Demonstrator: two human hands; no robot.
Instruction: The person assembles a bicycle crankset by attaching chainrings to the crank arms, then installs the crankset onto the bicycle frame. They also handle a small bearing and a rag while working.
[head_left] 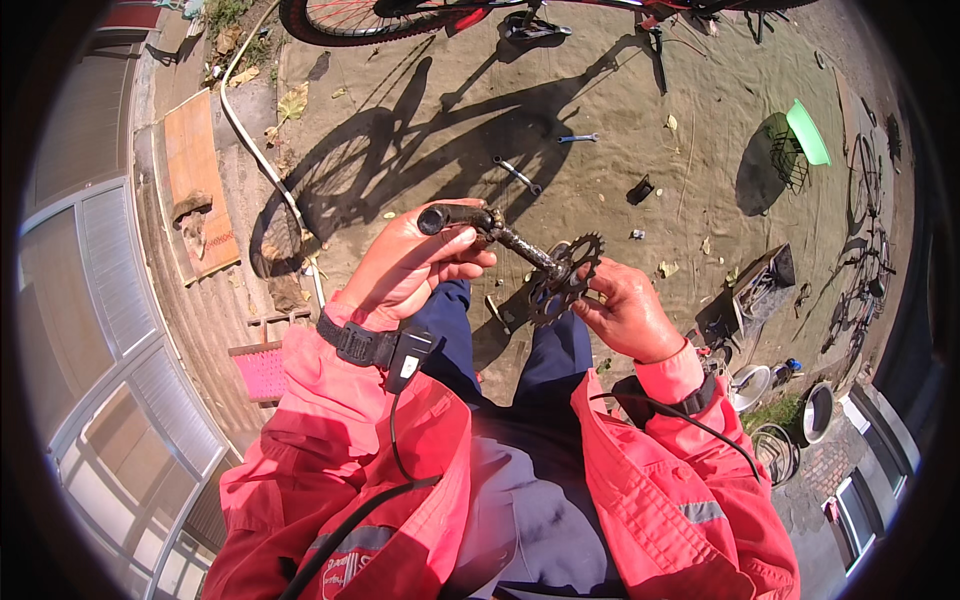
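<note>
Between my hands, above my lap, is a greasy dark bicycle crank (524,247) with a toothed chainring (566,283) at its right end. My left hand (405,258) is closed around the crank arm, whose round end points left toward my thumb. With thumb and fingers, my right hand (636,312) grips the rim of the chainring. Beyond the crank, a double-ended wrench (517,175) and a smaller blue wrench (578,138) lie on the ground cloth. A small black part (640,190) rests to their right.
A bicycle (372,38) stands at the far edge, casting a long shadow. To the right are a light green basin (807,133) and a box of tools (765,288). A pale hose (252,148), cardboard (198,160) and a pink broom (257,372) lie left.
</note>
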